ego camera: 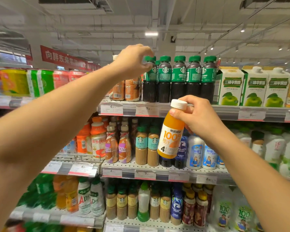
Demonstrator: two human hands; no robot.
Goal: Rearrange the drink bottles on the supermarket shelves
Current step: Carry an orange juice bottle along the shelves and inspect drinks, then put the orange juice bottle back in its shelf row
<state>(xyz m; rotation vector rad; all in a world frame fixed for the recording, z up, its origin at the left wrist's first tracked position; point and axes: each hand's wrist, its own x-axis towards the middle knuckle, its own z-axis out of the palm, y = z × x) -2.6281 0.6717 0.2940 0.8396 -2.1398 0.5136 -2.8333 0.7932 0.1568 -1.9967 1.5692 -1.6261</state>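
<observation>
I see my right hand [198, 118] holding an orange juice bottle [172, 131] in the air in front of the shelves. The thumb and curled fingers pinch its neck just under the white cap, and the bottle hangs tilted, its base swung toward the left, in front of the bottles on the middle shelf [157, 171].

My left hand [134, 61] reaches up to the top shelf [224, 109]. Its fingers are curled down around the green cap of the leftmost dark coffee bottle [149, 81]; they seem to grip the cap, though I cannot tell how firmly. That bottle stands upright at the left end of a row of green-labelled coffee bottles [186, 79] near the shelf's front edge. Just left of the row stand brown-labelled coffee bottles [129, 91], partly behind my left wrist. To the right of the row stand white and green apple cartons [253, 86].

On the middle shelf, behind the juice bottle, stand pale latte bottles [146, 146] and white bottles with blue labels [201, 153].
</observation>
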